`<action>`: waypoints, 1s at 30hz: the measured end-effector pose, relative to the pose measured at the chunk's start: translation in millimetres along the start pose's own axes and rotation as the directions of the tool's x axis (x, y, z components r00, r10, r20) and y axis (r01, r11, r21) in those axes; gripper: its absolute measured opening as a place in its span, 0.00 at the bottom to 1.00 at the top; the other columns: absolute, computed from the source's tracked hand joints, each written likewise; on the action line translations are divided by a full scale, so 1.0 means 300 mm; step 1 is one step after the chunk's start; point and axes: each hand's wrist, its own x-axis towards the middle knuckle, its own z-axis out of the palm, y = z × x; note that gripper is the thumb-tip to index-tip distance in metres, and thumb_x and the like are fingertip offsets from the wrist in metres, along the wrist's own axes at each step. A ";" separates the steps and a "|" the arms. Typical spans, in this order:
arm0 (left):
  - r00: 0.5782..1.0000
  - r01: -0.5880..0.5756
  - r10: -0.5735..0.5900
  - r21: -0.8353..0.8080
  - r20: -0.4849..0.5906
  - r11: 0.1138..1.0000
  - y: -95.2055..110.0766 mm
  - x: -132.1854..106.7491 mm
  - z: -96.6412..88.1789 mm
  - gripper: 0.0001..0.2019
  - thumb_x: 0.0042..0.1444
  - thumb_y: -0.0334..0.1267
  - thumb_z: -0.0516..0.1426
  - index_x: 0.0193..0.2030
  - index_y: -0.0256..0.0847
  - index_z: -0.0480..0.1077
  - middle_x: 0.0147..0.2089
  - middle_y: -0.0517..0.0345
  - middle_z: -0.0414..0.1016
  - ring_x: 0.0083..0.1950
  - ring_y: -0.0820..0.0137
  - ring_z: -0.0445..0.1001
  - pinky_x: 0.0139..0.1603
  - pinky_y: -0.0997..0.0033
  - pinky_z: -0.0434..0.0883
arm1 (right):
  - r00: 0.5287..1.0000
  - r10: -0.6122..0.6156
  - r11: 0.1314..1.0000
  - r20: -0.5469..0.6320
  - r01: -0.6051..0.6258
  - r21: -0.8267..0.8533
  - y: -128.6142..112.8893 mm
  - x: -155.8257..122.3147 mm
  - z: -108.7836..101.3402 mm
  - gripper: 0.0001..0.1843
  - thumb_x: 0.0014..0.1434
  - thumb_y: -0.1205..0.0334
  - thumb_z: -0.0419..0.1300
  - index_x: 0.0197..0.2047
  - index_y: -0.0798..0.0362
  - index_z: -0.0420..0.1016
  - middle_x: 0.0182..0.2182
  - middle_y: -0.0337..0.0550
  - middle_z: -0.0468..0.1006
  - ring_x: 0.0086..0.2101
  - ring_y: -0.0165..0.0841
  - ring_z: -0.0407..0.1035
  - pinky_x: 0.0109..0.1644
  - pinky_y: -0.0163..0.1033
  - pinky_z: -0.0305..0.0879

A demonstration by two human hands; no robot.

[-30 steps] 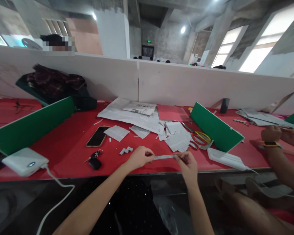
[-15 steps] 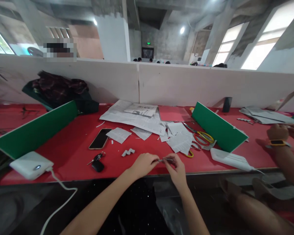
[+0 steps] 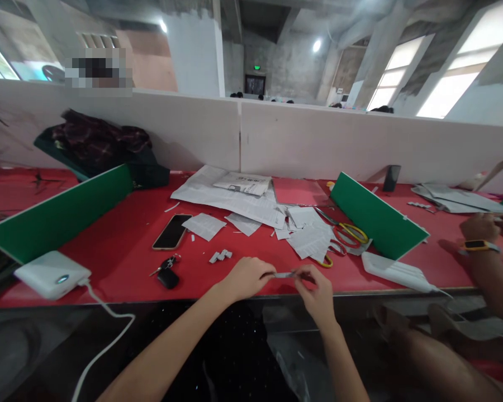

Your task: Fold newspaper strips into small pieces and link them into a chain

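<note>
Between my two hands a narrow folded paper strip [image 3: 283, 274] is stretched level, just above the front edge of the red table [image 3: 126, 251]. My left hand [image 3: 251, 277] pinches one end of it, and my right hand [image 3: 314, 287] pinches the other. To the left of my hands lies a small zigzag piece of folded paper [image 3: 220, 255]. Cut newspaper pieces [image 3: 310, 240] are heaped beyond my right hand, with scissors [image 3: 347, 234] with red and yellow handles beside them. Larger newspaper sheets [image 3: 230, 195] lie farther back.
On the left are a phone [image 3: 171, 232], keys with a black fob [image 3: 167, 273] and a white power bank [image 3: 52, 273] with a cable. Green dividers [image 3: 377, 215] stand at both sides. A white power strip [image 3: 396, 272] lies right, near a co-worker's hands [image 3: 482, 228].
My right hand has moved right, away from my left, so more of the paper strip shows between them. The view has shifted slightly.
</note>
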 end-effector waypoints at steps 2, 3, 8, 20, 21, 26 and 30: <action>0.999 0.043 -0.042 0.017 -0.016 0.999 -0.010 -0.004 -0.005 0.11 0.57 0.35 0.49 0.36 0.42 0.73 0.35 0.55 0.78 0.34 0.66 0.73 0.30 0.73 0.59 | 0.991 0.056 0.998 -0.125 -0.059 -0.018 0.033 -0.009 -0.036 0.03 0.53 0.64 0.55 0.33 0.52 0.69 0.30 0.42 0.73 0.33 0.34 0.69 0.38 0.38 0.67; 0.997 0.074 -0.073 0.018 -0.028 0.997 -0.015 -0.005 -0.006 0.11 0.56 0.35 0.49 0.35 0.41 0.73 0.33 0.55 0.77 0.33 0.66 0.73 0.30 0.73 0.58 | 0.982 0.095 0.995 -0.165 -0.098 -0.014 0.046 -0.011 -0.049 0.05 0.53 0.63 0.55 0.34 0.52 0.69 0.31 0.43 0.73 0.33 0.34 0.69 0.38 0.39 0.67; 0.982 0.164 -0.179 -0.197 -0.058 0.967 -0.011 0.000 0.004 0.10 0.54 0.37 0.50 0.34 0.40 0.73 0.28 0.57 0.75 0.28 0.70 0.70 0.28 0.75 0.58 | 0.982 0.178 0.958 0.057 -0.186 0.216 0.038 0.005 -0.015 0.18 0.55 0.59 0.57 0.49 0.52 0.66 0.41 0.48 0.74 0.40 0.36 0.71 0.44 0.41 0.68; 0.954 0.214 -0.299 -0.780 0.036 0.588 -0.039 0.064 0.108 0.11 0.52 0.40 0.51 0.31 0.35 0.69 0.26 0.55 0.74 0.26 0.71 0.71 0.29 0.74 0.65 | 0.990 -0.131 0.990 -0.044 0.133 0.040 -0.094 0.063 0.077 0.06 0.57 0.64 0.55 0.37 0.50 0.73 0.35 0.44 0.75 0.38 0.35 0.70 0.44 0.42 0.67; 0.954 0.200 -0.300 -0.785 0.019 0.586 -0.037 0.064 0.107 0.11 0.51 0.40 0.51 0.30 0.34 0.69 0.26 0.55 0.74 0.27 0.71 0.71 0.30 0.74 0.66 | 0.985 -0.162 0.987 -0.055 0.162 0.003 -0.098 0.057 0.076 0.06 0.57 0.64 0.55 0.36 0.50 0.73 0.36 0.45 0.75 0.39 0.35 0.69 0.45 0.43 0.66; 0.903 0.295 -0.402 -0.901 0.154 0.317 -0.027 0.061 0.089 0.11 0.52 0.39 0.50 0.31 0.35 0.69 0.24 0.57 0.72 0.25 0.72 0.71 0.29 0.72 0.68 | 0.974 -0.223 0.970 -0.035 0.218 -0.110 -0.090 0.013 0.100 0.07 0.56 0.65 0.56 0.36 0.48 0.74 0.37 0.46 0.73 0.41 0.37 0.67 0.46 0.46 0.64; 0.877 0.327 -0.387 -0.944 0.285 0.044 -0.038 0.058 0.074 0.14 0.51 0.41 0.49 0.33 0.34 0.71 0.29 0.53 0.74 0.27 0.70 0.73 0.33 0.66 0.71 | 0.966 -0.253 0.952 0.060 0.259 -0.160 -0.054 -0.014 0.135 0.09 0.57 0.68 0.54 0.36 0.48 0.74 0.36 0.44 0.74 0.41 0.37 0.66 0.46 0.46 0.63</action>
